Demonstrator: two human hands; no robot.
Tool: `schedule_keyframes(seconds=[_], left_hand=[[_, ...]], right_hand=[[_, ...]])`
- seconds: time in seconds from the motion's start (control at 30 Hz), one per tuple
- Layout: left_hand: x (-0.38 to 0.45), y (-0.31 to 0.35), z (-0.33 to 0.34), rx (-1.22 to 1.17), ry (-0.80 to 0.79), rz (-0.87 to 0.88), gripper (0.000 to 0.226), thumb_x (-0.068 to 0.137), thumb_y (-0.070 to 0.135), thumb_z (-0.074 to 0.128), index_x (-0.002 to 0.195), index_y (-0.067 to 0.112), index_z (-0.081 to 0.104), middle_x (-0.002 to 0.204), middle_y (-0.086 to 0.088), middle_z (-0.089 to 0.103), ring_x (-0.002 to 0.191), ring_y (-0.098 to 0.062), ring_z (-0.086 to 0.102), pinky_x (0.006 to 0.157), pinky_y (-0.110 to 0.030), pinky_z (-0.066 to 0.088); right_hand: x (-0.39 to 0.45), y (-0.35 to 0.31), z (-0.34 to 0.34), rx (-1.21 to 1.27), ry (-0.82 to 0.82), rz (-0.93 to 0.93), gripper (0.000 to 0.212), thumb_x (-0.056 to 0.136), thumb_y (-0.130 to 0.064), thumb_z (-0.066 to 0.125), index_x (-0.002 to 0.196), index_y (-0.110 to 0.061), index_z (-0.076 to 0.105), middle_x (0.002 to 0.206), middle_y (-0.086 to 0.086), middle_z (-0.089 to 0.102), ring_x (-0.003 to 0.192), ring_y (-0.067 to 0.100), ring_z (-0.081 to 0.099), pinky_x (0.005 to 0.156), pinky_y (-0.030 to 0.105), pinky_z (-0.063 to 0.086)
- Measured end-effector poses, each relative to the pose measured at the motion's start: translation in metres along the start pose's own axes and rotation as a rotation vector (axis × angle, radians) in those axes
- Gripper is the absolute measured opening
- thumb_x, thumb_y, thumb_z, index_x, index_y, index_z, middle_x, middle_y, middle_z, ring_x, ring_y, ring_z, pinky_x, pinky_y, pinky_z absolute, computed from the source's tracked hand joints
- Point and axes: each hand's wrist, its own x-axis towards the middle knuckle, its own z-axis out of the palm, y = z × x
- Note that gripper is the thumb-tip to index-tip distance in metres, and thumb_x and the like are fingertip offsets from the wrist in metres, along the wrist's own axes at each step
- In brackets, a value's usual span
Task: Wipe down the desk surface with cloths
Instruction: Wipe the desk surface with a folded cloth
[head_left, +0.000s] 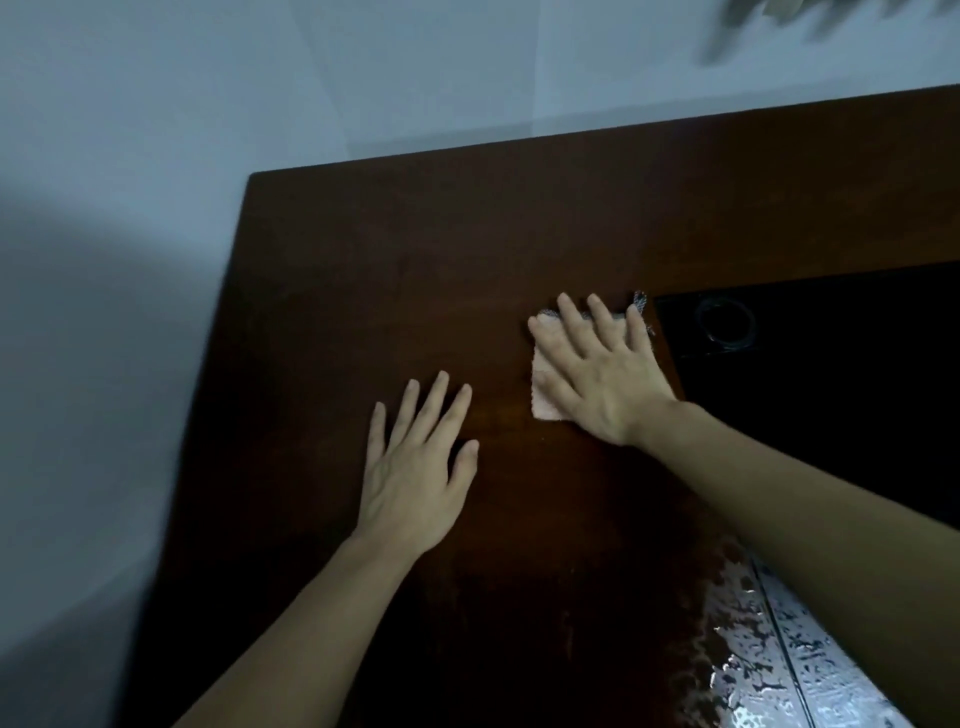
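Cloth (545, 400) — under flat right hand (602, 374)

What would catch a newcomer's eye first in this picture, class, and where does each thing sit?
First, the right hand pressed flat with spread fingers on a pale pink cloth near the middle of the dark brown desk. Next, the left hand, lying flat and bare on the wood to the cloth's left. A black panel fills the desk's right side.
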Motion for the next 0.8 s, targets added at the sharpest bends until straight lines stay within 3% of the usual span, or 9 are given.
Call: schedule_keyframes(seconds=[0.13, 0.23, 0.27, 0.37, 0.43, 0.53, 0.63, 0.8], left_hand=[[0.0, 0.002, 0.002, 0.044, 0.004, -0.027, 0.065, 0.095, 0.059, 0.003, 0.158, 0.043, 0.003, 0.166, 0.016, -0.009, 0.152, -0.008, -0.017, 0.123, -0.039, -0.012], [0.001, 0.006, 0.004, 0.028, 0.018, -0.031, 0.064, 0.096, 0.058, 0.007, 0.158, 0.042, 0.006, 0.166, 0.015, -0.005, 0.153, -0.009, -0.013, 0.125, -0.041, -0.007], [0.0, 0.005, 0.004, 0.029, 0.023, -0.03, 0.064, 0.097, 0.058, 0.008, 0.158, 0.042, 0.007, 0.166, 0.015, -0.004, 0.153, -0.009, -0.012, 0.125, -0.041, -0.007], [0.001, 0.006, 0.003, 0.031, 0.02, -0.035, 0.064, 0.096, 0.058, 0.007, 0.158, 0.042, 0.007, 0.166, 0.016, -0.005, 0.153, -0.009, -0.013, 0.126, -0.041, -0.006], [0.001, 0.006, 0.003, 0.028, 0.024, -0.039, 0.064, 0.096, 0.058, 0.007, 0.158, 0.042, 0.007, 0.165, 0.016, -0.005, 0.153, -0.009, -0.012, 0.126, -0.041, -0.006], [0.001, 0.007, 0.004, 0.017, 0.037, -0.04, 0.063, 0.097, 0.057, 0.011, 0.158, 0.04, 0.01, 0.165, 0.016, -0.002, 0.154, -0.01, -0.009, 0.126, -0.041, -0.006], [0.001, 0.006, 0.004, 0.021, 0.018, -0.051, 0.058, 0.102, 0.054, 0.02, 0.158, 0.04, 0.011, 0.165, 0.016, -0.002, 0.153, -0.009, -0.011, 0.125, -0.04, -0.007], [0.004, 0.016, -0.004, -0.053, 0.018, -0.092, 0.06, 0.104, 0.045, 0.04, 0.159, 0.037, 0.02, 0.167, 0.014, 0.003, 0.149, -0.002, -0.012, 0.122, -0.035, -0.011]], right_hand=[[-0.054, -0.032, 0.014, 0.003, -0.024, -0.114, 0.07, 0.098, -0.064, -0.002, 0.16, -0.035, -0.015, 0.169, 0.01, -0.018, 0.154, 0.04, -0.016, 0.12, 0.065, -0.006], [-0.095, -0.036, 0.026, 0.045, -0.023, -0.231, 0.067, 0.103, -0.064, 0.008, 0.163, -0.033, 0.011, 0.17, 0.011, 0.006, 0.155, 0.04, 0.003, 0.119, 0.064, 0.005], [-0.097, -0.033, 0.027, 0.052, -0.019, -0.258, 0.067, 0.103, -0.065, 0.008, 0.162, -0.035, 0.012, 0.17, 0.01, 0.006, 0.155, 0.039, 0.003, 0.119, 0.063, 0.005], [-0.07, -0.008, 0.02, 0.015, -0.017, -0.237, 0.068, 0.097, -0.067, -0.001, 0.158, -0.043, -0.015, 0.167, 0.002, -0.021, 0.154, 0.032, -0.02, 0.122, 0.06, -0.01], [-0.036, 0.013, 0.012, -0.016, 0.029, -0.149, 0.071, 0.09, -0.067, -0.007, 0.155, -0.043, -0.022, 0.167, 0.0, -0.025, 0.154, 0.031, -0.022, 0.122, 0.058, -0.011], [0.005, 0.044, 0.005, -0.001, 0.029, -0.021, 0.076, 0.086, -0.07, -0.012, 0.156, -0.043, -0.019, 0.169, 0.001, -0.02, 0.155, 0.031, -0.017, 0.122, 0.059, -0.008], [0.002, 0.044, 0.006, 0.008, 0.011, 0.019, 0.07, 0.095, -0.067, -0.006, 0.158, -0.039, -0.018, 0.169, 0.003, -0.019, 0.155, 0.033, -0.017, 0.122, 0.06, -0.009], [-0.08, 0.014, 0.027, 0.002, -0.003, -0.225, 0.07, 0.098, -0.063, -0.002, 0.161, -0.035, -0.01, 0.169, 0.007, -0.014, 0.155, 0.037, -0.015, 0.12, 0.062, -0.01]])
